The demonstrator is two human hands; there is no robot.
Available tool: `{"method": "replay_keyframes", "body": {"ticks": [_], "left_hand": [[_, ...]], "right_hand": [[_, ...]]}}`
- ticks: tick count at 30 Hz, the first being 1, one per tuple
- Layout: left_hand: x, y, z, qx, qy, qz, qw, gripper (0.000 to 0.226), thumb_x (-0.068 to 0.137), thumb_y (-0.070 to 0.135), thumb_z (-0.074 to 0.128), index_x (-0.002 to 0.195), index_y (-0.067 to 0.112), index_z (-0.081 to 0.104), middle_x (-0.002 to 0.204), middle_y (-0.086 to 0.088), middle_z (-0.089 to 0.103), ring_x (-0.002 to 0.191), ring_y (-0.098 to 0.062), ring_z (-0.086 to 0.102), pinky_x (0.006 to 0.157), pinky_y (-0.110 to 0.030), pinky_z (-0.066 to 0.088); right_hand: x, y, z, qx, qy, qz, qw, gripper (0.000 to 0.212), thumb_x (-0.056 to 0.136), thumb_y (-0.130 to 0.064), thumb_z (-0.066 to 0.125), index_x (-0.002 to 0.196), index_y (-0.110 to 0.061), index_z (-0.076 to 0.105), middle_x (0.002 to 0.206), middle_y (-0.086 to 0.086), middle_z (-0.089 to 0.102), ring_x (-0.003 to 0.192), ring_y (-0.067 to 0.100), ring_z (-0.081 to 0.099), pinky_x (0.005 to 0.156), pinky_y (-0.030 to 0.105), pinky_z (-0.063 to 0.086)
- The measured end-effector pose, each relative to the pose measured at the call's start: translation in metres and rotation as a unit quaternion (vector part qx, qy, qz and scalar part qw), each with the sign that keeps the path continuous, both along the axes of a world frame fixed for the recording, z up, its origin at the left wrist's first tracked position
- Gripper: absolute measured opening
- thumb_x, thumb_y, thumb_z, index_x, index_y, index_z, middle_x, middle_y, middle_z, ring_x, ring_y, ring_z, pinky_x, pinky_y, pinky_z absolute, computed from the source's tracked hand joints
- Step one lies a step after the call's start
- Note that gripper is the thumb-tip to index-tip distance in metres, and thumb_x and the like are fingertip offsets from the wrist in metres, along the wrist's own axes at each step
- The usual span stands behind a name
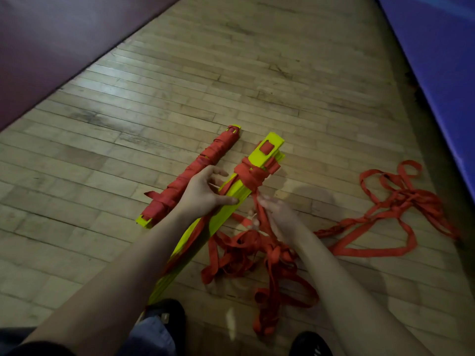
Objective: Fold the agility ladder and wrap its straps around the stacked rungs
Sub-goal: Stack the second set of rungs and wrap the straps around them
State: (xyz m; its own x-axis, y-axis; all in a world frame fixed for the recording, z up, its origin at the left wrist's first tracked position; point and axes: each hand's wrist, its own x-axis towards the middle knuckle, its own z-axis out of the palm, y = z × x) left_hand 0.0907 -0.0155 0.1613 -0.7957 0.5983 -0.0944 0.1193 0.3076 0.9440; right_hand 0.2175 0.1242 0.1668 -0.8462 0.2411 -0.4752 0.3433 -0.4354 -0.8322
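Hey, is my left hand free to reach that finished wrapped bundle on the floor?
Probably not right now: the left hand grips the yellow rungs being wrapped. The bundle lies just beside it, with nothing in between.

The stacked rungs [236, 199] are neon yellow-green, banded near their far end with red straps [253, 179]. More of the same red webbing lies loose in a tangle [259, 255] at the near right. To the left, a second bundle [190, 176] is almost wholly red, with yellow-green showing only at its two ends. The floor [257, 73] is pale tan wood in narrow planks. A maroon mat [51, 47] borders it far left, a blue mat [437, 60] far right. The shoes [311, 343] are black.
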Motion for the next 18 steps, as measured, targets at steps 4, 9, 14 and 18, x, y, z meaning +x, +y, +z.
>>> {"method": "replay_keyframes", "body": {"ticks": [4,9,14,18], "left_hand": [[0.002,0.003,-0.004,-0.044,0.04,0.017,0.998,0.055,0.054,0.022,0.091,0.103,0.023,0.067,0.087,0.005,0.061,0.077,-0.01,0.058,0.069,-0.024,0.049],[0.004,0.007,-0.006,-0.064,0.105,0.04,0.992,0.045,0.058,0.032,0.088,0.088,0.019,0.057,0.091,0.0,0.059,0.075,-0.014,0.056,0.065,-0.026,0.042],[0.0,0.011,0.003,-0.02,0.121,0.02,0.992,0.051,0.068,0.038,0.079,0.1,0.017,0.045,0.088,0.004,0.061,0.081,-0.005,0.062,0.074,-0.03,0.052],[0.004,0.019,0.015,0.008,0.097,-0.002,0.995,0.042,0.077,0.026,0.076,0.092,0.026,0.037,0.081,0.001,0.064,0.071,-0.014,0.065,0.066,-0.038,0.054]], "right_hand": [[0.003,-0.007,0.0,0.044,-0.008,0.033,0.998,0.022,0.102,-0.014,0.037,0.109,-0.002,0.054,0.065,0.006,0.056,0.043,0.013,0.048,0.063,0.037,0.056],[0.001,-0.008,0.017,0.073,0.019,0.056,0.996,0.022,0.102,-0.009,0.037,0.09,-0.009,0.056,0.068,0.009,0.053,0.042,0.011,0.048,0.055,0.03,0.055],[0.0,-0.005,0.039,0.057,0.069,0.084,0.992,0.021,0.101,-0.009,0.036,0.091,0.0,0.052,0.063,0.004,0.058,0.045,0.012,0.05,0.062,0.032,0.056],[-0.001,0.008,0.058,0.027,0.059,0.056,0.996,0.019,0.102,-0.009,0.036,0.096,0.001,0.05,0.063,0.007,0.057,0.043,0.013,0.049,0.061,0.035,0.057]]}}
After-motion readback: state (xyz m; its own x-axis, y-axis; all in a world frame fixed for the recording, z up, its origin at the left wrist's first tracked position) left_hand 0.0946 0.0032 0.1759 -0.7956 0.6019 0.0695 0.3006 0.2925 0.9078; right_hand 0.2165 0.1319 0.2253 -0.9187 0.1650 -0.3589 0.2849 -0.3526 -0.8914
